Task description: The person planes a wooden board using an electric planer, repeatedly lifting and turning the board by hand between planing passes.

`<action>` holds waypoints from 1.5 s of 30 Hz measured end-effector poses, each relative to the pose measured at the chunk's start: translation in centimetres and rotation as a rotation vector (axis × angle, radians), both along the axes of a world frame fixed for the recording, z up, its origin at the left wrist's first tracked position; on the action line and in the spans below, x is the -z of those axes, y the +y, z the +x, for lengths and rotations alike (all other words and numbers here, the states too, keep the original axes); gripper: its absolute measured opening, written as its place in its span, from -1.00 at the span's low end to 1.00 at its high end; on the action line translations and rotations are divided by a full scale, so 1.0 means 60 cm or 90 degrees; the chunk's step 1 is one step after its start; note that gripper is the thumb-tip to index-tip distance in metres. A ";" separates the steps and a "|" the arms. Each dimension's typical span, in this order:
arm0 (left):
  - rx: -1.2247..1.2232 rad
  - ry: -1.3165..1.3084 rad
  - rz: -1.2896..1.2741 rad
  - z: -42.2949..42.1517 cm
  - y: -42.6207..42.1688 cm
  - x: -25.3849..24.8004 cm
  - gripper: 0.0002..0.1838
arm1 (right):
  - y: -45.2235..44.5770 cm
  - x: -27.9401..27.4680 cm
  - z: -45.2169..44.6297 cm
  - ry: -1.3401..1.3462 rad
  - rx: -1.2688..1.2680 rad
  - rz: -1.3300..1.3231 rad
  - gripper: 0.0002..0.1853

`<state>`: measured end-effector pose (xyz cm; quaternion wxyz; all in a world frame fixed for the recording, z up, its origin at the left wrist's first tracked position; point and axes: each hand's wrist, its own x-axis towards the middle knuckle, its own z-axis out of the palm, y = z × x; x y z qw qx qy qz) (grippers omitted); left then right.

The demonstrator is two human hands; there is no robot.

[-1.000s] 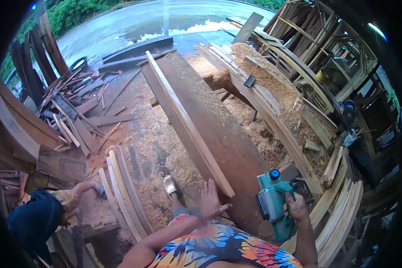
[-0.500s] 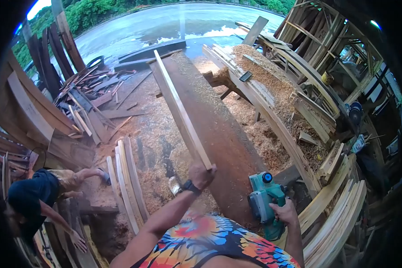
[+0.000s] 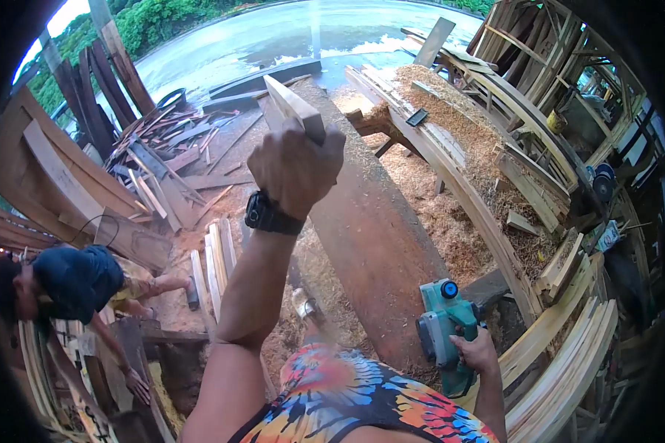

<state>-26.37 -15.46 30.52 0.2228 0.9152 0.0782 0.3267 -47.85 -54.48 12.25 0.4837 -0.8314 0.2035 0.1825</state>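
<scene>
My left hand [image 3: 297, 166] is closed around the near end of a long pale wooden plank [image 3: 292, 103], raised well above the bench and pointing away from me. A dark watch sits on that wrist. Low on the right, my right hand [image 3: 476, 350] grips the rear handle of a green electric planer [image 3: 443, 325]. The planer rests at the near right edge of the long brown workbench [image 3: 369, 244]. Most of the plank's length is hidden behind its raised end and my left hand.
A second person [image 3: 81, 288] bends over boards at the left. Right of the bench, a trestle [image 3: 451, 192] carries shavings and a small dark object [image 3: 417, 117]. Curved pale planks [image 3: 569, 369] lie at lower right. Scrap wood [image 3: 162, 159] is heaped at far left.
My left hand has lifted the plank's near end up off the bench toward my face. My right hand and the planer stay at the bench's near edge.
</scene>
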 end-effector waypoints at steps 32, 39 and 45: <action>-0.009 -0.045 0.014 0.017 -0.003 -0.042 -0.63 | 0.000 0.017 -0.009 0.018 0.030 0.019 -0.66; -0.008 -0.069 0.007 0.005 0.004 -0.039 -0.63 | 0.008 0.005 -0.009 0.015 0.032 0.014 -0.66; 0.012 -0.125 0.027 0.005 0.014 -0.035 -0.66 | 0.012 -0.003 -0.008 0.024 0.033 0.015 -0.65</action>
